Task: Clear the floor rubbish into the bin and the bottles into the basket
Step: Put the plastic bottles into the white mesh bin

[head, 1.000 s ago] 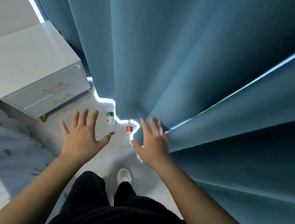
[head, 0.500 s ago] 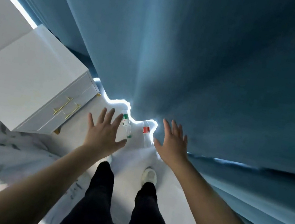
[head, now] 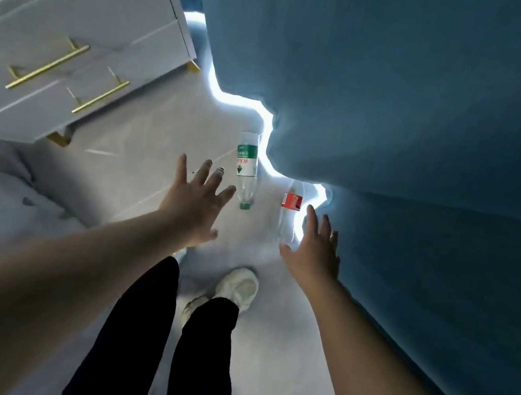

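Beyond left hand (head: 197, 202) — bottle (head: 245, 167), seemingly apart.

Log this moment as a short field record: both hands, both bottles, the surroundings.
left hand: open, fingers spread, holding nothing
right hand: open, holding nothing
by left hand: clear plastic bottle with green label and green cap, lying on pale floor, cap toward the person
by right hand: clear plastic bottle with red label, at blue curtain hem, partly lost in glare
far left: white drawer unit, gold handles
bin, basket: not in view
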Demonstrator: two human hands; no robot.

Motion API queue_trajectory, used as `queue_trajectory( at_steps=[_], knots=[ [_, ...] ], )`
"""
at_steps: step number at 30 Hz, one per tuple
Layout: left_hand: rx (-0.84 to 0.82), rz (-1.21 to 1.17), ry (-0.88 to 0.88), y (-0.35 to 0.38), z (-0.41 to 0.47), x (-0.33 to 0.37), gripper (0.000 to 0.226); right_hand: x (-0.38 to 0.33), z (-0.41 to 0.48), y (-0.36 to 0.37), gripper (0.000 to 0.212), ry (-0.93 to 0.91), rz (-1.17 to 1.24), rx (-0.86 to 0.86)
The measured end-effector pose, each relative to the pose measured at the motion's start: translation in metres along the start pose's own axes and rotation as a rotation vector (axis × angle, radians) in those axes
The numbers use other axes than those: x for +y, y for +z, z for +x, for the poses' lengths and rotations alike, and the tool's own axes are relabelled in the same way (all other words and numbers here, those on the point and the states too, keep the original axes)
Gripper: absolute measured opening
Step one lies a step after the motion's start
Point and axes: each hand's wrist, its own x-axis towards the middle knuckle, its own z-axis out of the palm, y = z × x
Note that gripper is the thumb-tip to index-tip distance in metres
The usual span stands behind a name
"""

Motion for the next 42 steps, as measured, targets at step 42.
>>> queue_trajectory(
  at_steps=[42],
  knots=[
    [-0.115,-0.642,-0.215,0.146,0.102,-0.057,0.066,-0.039,0.11,0.129,0.089,-0.018,0.434,0.058]
  ],
)
